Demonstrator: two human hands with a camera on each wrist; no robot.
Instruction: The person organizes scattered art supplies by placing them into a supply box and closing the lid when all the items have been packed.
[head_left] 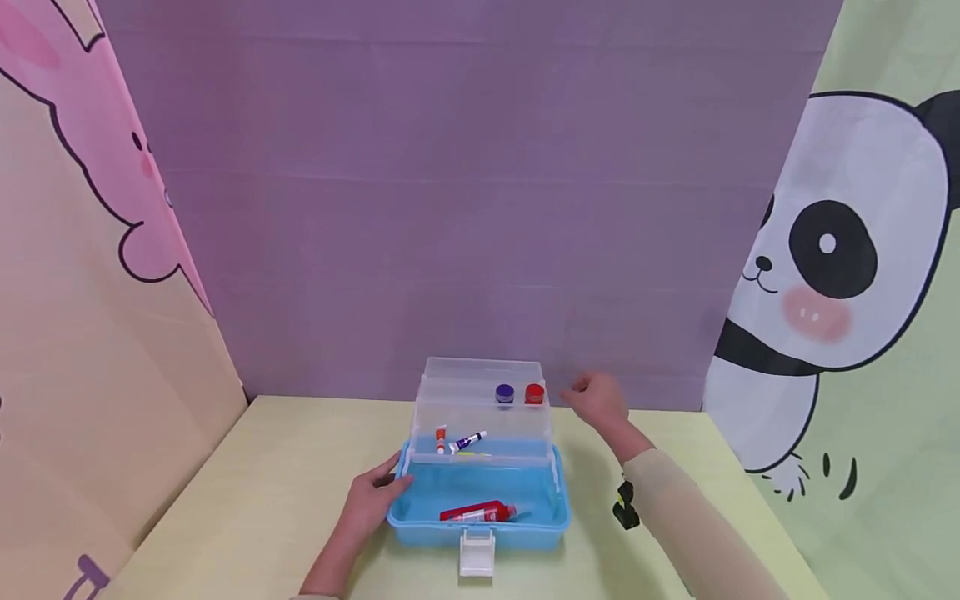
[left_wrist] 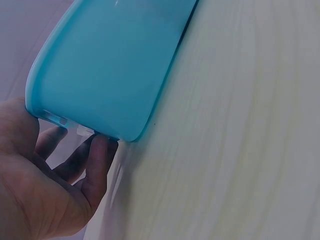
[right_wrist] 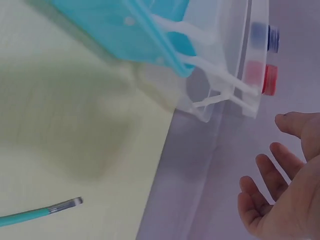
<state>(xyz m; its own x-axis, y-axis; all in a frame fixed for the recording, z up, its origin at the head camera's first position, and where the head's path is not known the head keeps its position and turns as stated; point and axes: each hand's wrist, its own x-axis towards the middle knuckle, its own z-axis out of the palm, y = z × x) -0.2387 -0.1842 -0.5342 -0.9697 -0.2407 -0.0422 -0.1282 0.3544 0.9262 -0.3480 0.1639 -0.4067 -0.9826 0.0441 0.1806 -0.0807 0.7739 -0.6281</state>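
A blue plastic storage box (head_left: 480, 535) stands with its clear tiers unfolded. My left hand (head_left: 367, 497) grips the box's left side, thumb over the rim; in the left wrist view its fingers (left_wrist: 97, 165) curl under the edge. My right hand (head_left: 597, 398) is raised just right of the upper clear tray (head_left: 459, 392), its fingers loosely bent with nothing between them. Beside it in that tray are a purple-lidded jar (head_left: 505, 393) and a red-lidded jar (head_left: 534, 394). The lower tray holds an orange tube (head_left: 440, 439) and a purple-and-white tube (head_left: 468, 442). A red tube (head_left: 480, 512) lies inside the box.
A teal-handled paintbrush (right_wrist: 30, 216) lies on the light wooden table (head_left: 300, 467), right of the box. The white latch (head_left: 477, 554) hangs down at the front. A purple curtain (head_left: 480, 208) closes off the back, close behind the raised trays.
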